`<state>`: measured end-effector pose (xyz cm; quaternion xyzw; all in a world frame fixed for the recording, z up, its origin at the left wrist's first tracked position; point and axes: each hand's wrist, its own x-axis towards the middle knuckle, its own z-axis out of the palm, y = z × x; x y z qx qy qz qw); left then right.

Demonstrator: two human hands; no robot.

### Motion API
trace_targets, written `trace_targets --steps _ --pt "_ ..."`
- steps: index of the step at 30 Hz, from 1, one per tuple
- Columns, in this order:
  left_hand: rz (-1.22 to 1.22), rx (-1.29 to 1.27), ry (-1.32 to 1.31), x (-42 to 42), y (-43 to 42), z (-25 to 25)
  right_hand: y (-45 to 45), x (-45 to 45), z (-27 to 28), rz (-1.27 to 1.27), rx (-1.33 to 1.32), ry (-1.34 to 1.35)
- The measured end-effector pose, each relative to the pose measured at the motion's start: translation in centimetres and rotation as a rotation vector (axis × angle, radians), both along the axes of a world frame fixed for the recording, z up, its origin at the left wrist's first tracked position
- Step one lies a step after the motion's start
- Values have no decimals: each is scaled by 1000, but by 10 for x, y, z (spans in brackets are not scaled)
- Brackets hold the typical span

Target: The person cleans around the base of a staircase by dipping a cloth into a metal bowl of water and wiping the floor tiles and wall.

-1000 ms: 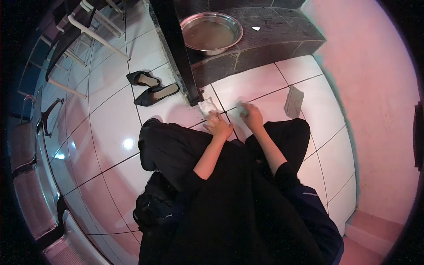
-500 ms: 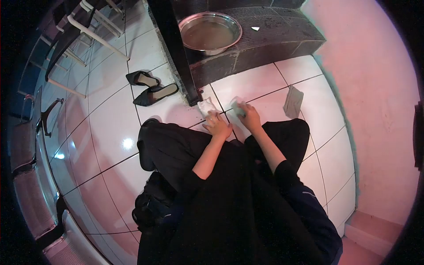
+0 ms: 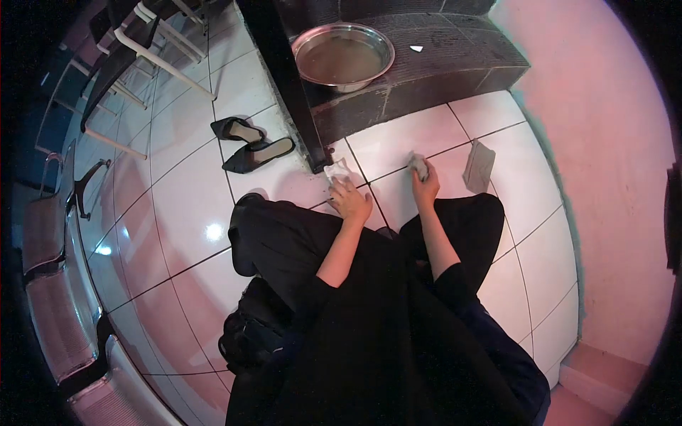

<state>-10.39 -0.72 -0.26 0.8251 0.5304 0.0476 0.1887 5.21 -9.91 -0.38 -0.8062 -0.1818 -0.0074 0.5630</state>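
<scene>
My right hand (image 3: 426, 185) is closed on a crumpled greyish cloth (image 3: 418, 165), near the white tiled floor (image 3: 398, 135). On the left, my left hand (image 3: 349, 201) has its fingers spread over the lower edge of a whitish, crumpled piece (image 3: 337, 170). That piece lies by the foot of a black post (image 3: 314, 157). A flat grey folded piece (image 3: 479, 166) lies on the tiles to the right of my right hand.
A metal basin (image 3: 344, 57) of murky water stands on the dark step (image 3: 455, 57), with a small white scrap (image 3: 416, 49) beside it. Black shoes (image 3: 259, 154) lie left of the post. Chairs (image 3: 114, 78), a metal bench (image 3: 60, 305), a black bag (image 3: 254, 329) and a pink wall (image 3: 604, 177) surround me.
My right hand has moved to the right with the cloth, away from my left hand. My left hand has stayed by the whitish piece. The view has shifted slightly.
</scene>
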Motion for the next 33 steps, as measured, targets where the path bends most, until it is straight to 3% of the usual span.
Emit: trace_targets --steps 5,6,7,10,11,12,14,15,16,17,18,19,20,22,26,28,29,30,32,33 --pt "-6 66 28 6 19 4 -13 -7 -6 29 -121 -137" --pt "30 33 19 9 24 -2 -13 -15 14 -11 -320 -62" --pt "48 194 -5 9 24 -6 -12 -18 22 -52 -516 16" --pt "-60 236 214 9 29 -16 -11 -23 20 -145 -623 -125" --pt "-2 290 43 9 31 -23 -11 -24 18 -145 -621 -126" --pt "3 291 43 9 35 -34 -9 -29 26 -239 -679 -178" --pt "238 97 -797 11 46 -43 -7 -31 31 -330 -728 -234" --pt "235 104 -802 10 49 -30 -6 -28 31 -287 -528 -362" --pt "406 -490 -1202 6 48 -5 -7 -25 31 -245 -328 -484" --pt "564 -1133 -1537 4 46 15 -8 -24 31 -252 -326 -481" --pt "560 -1135 -1530 3 45 22 -9 -24 29 -29 -210 -399" --pt "401 -1292 -1540 3 42 28 -12 -24 28 193 -93 -314" --pt "233 -1445 -1541 5 40 35 -11 -27 25 185 -94 -313" --pt "182 -1560 -1538 7 28 49 -3 -38 15 472 220 334" --pt "110 -1397 -1527 14 4 45 11 -54 36 510 435 517" --pt "-33 -1013 -1206 11 -5 52 20 -60 51 494 375 685" --pt "-173 -831 -1109 8 -8 56 25 -55 34 453 178 506" --pt "-168 -813 -1118 6 -2 50 30 -52 40 470 183 500" --pt "-436 -101 -655 1 12 32 40 -50 61 262 388 420" --pt "-427 -192 -709 -4 18 43 46 -39 73 266 478 450"
